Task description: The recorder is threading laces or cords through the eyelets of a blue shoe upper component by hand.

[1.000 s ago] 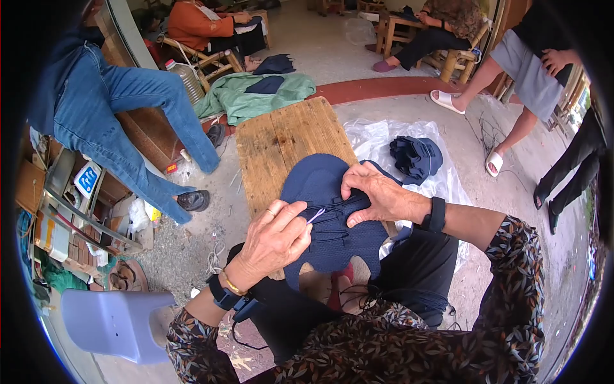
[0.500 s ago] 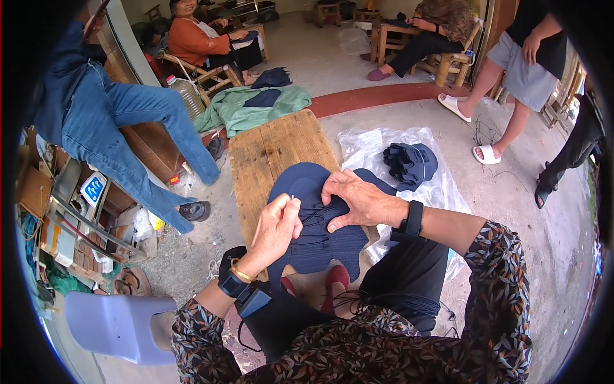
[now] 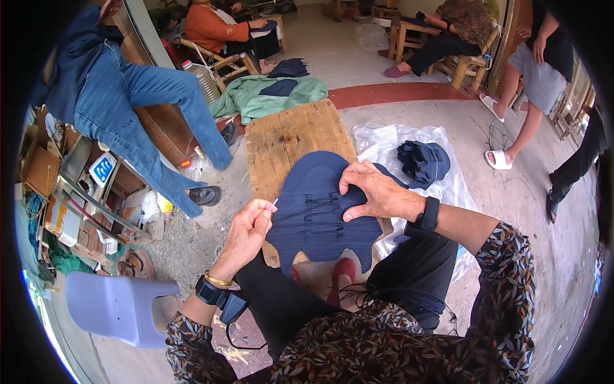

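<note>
Your left hand (image 3: pixel 248 229) pinches a slender pale tool (image 3: pixel 275 202) in a fingertip grip. Your right hand (image 3: pixel 382 193), thumb and forefinger parted, rests on the navy fabric panel (image 3: pixel 299 244) over the wooden counter (image 3: pixel 294 131).

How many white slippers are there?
2. Both are on the standing person in grey shorts at the right: the farther white slipper on one foot, the nearer white slipper on the other. Others may be hidden.
</note>
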Demonstrator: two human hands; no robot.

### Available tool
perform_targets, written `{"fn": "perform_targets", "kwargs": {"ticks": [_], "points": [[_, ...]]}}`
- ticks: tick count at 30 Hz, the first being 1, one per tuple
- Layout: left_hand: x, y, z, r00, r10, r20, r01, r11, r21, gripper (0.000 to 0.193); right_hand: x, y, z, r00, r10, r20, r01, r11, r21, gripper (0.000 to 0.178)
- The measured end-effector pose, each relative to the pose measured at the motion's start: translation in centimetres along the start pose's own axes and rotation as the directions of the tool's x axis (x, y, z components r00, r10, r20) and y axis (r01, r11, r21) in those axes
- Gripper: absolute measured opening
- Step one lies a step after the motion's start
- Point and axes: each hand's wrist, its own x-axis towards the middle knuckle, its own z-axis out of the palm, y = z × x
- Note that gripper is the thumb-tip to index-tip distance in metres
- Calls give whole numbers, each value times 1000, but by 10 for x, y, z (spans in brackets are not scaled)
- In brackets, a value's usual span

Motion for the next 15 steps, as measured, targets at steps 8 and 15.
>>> {"fn": "perform_targets", "kwargs": {"ticks": [8,15], "points": [[-5,21,17,993,114,-27,-112,991,73,14,4,-8,-7,998,43,43,-40,998,-58,56],[18,24,21,863,490,127,-477,703,528,21,5,-2,-1,1000,5,8,-4,998,-59,56]]}}
